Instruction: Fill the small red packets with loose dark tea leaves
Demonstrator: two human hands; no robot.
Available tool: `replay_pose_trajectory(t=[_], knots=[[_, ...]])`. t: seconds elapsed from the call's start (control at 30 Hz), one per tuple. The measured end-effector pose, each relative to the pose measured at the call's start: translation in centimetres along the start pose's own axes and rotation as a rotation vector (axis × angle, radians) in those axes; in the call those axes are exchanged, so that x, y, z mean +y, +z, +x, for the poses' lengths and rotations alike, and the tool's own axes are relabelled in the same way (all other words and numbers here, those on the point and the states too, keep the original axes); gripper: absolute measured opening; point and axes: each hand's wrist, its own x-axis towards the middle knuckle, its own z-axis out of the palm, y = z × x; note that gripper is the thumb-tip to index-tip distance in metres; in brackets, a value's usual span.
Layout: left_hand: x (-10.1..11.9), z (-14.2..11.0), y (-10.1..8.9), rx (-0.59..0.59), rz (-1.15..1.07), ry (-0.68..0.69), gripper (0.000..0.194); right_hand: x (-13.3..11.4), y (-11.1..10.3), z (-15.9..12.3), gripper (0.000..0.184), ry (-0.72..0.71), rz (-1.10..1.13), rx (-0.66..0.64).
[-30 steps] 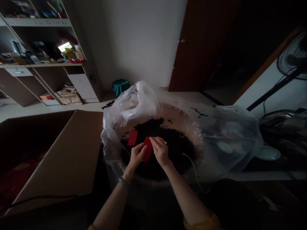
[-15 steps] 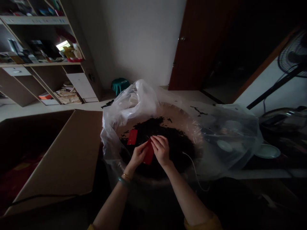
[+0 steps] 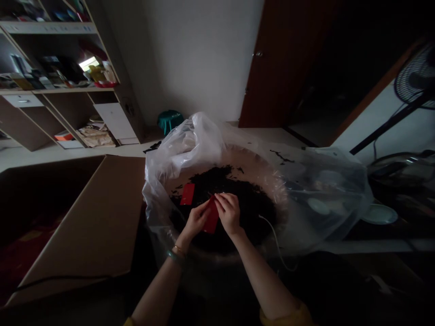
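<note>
The red packet point(image 3: 211, 221) has shifted slightly nearer and right since a second ago; my left hand point(image 3: 197, 218) and right hand point(image 3: 229, 213) both pinch it, above the dark shreds point(image 3: 238, 192) in the round basin point(image 3: 246, 160), while another red packet point(image 3: 187, 194) lies farther left, and a cardboard box point(image 3: 91, 222) stands left

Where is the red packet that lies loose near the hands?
In the head view, the loose red packet lies left of centre, by the edge of the dark shreds, just beyond the left hand.
</note>
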Motion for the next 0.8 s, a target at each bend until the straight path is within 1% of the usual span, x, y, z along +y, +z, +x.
replay_pose_trajectory(t=[0.17,0.3,0.4,0.5,0.67,0.8], knots=[[-0.2,0.0,0.0,-0.024,0.006,-0.004,0.041,0.1,0.0,-0.2,0.027,-0.007,0.018,0.031],[-0.2,-0.1,0.0,-0.027,0.008,-0.002,0.042,0.2,0.1,-0.3,0.022,-0.024,0.031,0.036],[-0.1,0.0,-0.1,-0.027,0.025,0.008,0.043,0.1,0.2,-0.3,0.019,0.021,0.024,0.034],[0.0,0.0,-0.1,-0.034,0.041,0.015,0.044,0.0,0.2,-0.3,0.023,0.067,-0.002,0.024],[0.4,0.0,-0.1,-0.037,0.054,0.004,0.044,0.1,0.1,-0.3,0.015,0.060,0.017,0.029],[1.3,0.0,0.0,-0.043,0.034,-0.014,0.042,0.0,-0.1,-0.3,0.012,0.083,0.059,0.025]])
